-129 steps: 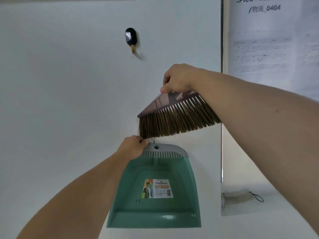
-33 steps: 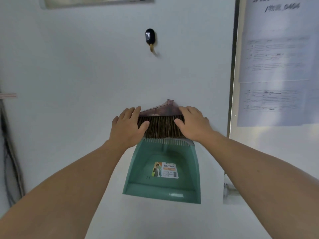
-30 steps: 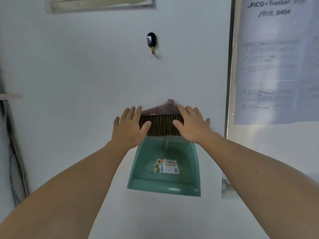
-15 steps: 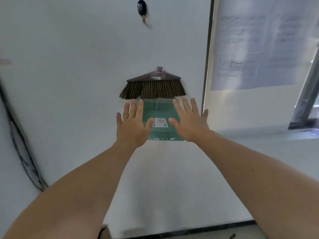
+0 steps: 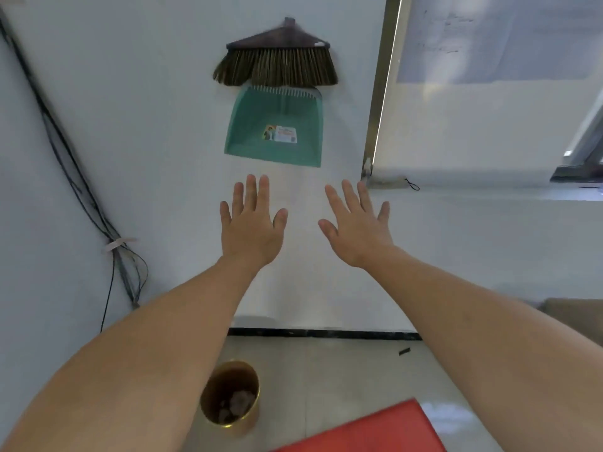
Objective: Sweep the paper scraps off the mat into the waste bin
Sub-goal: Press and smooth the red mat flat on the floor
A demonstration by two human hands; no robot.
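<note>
Along the left edge of the wall, a bundle of dark cables (image 5: 65,151) running down, bound with a pale tie. On the floor close to the wall's black skirting, a round gold waste bin (image 5: 230,398) with crumpled paper scraps (image 5: 235,406) inside. Left hand (image 5: 250,230) raised palm toward the wall, fingers spread, holding nothing. High on the wall, a brown broom head (image 5: 275,57) hanging with bristles down, its lower edge overlapping the comb rim of a green dustpan (image 5: 275,128) hung just below, label facing out. Right hand (image 5: 357,230) likewise spread and bare, level with the left, both below the dustpan and clear of it. At the bottom edge of the floor, right of the bin, a corner of the red mat (image 5: 368,432). Farther right, a metal frame (image 5: 378,89) beside the wall.
</note>
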